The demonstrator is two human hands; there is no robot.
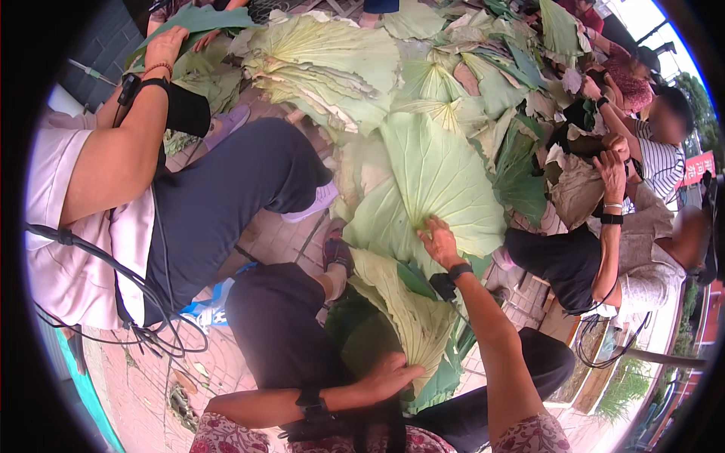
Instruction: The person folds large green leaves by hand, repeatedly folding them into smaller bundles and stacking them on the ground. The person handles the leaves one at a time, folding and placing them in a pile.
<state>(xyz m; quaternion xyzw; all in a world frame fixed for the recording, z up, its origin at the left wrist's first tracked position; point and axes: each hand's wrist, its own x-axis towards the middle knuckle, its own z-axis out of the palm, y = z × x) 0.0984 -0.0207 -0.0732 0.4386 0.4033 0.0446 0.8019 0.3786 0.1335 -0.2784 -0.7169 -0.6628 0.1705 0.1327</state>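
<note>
Over my lap lies a yellow-green lotus leaf (404, 309), partly folded, with darker green leaves beneath it. My left hand (387, 377) grips its near edge, thumb stretched along the surface; some of the fingers are hard to make out. Farther out, my right hand (439, 243) pinches a broad pale green lotus leaf (442, 177) near the middle, where its veins meet. That leaf is spread out flat, resting on the near side of the heap. The fingertips of my right hand are partly hidden by the hand itself.
A large heap of lotus leaves (325, 64) covers the paving ahead. Close on my left sits a person in dark trousers (226, 204), holding a green leaf (192, 29). Other people handle leaves at the right, including a brownish leaf (578, 185). Black cables (113, 264) hang at the left.
</note>
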